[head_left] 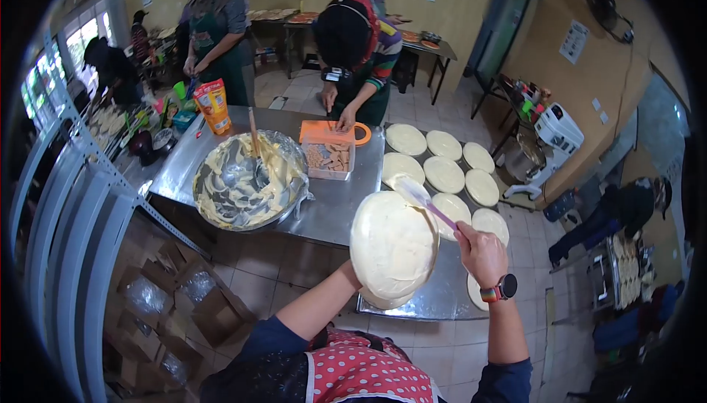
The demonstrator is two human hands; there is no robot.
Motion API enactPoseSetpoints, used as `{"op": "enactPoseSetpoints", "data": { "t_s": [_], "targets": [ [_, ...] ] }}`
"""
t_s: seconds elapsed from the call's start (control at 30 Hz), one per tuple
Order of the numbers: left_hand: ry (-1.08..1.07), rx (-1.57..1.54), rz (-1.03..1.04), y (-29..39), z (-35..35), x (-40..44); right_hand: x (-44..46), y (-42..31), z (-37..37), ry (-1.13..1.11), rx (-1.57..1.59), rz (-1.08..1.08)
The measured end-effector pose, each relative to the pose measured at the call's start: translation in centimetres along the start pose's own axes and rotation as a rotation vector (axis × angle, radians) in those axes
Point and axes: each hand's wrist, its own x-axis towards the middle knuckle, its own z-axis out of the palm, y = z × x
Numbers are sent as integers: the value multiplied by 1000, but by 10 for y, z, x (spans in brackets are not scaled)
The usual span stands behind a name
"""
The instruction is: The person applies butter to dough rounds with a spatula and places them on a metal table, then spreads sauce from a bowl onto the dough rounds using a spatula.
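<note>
Right hand (pixel 486 256) is closed around the handle of the pink spatula (pixel 442 216), its blade at the upper edge of the cream-coated round (pixel 394 244), above the near edge of the steel table (pixel 331 215). Left hand (pixel 354 274) seems to support this round from below; its fingers are hidden, so I cannot tell their grip. Probably the coating is being smoothed; a further stroke calls for light, level pressure. Other coated rounds (pixel 444 174) crowd the table's right side; the bowl (pixel 237 174) occupies its left.
</note>
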Motion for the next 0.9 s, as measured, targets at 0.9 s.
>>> {"op": "enactPoseSetpoints", "data": {
  "t_s": [0.9],
  "targets": [
    [110,-30,690,-114,-30,20,-71,93,52,29,380,-15]
  ]
}}
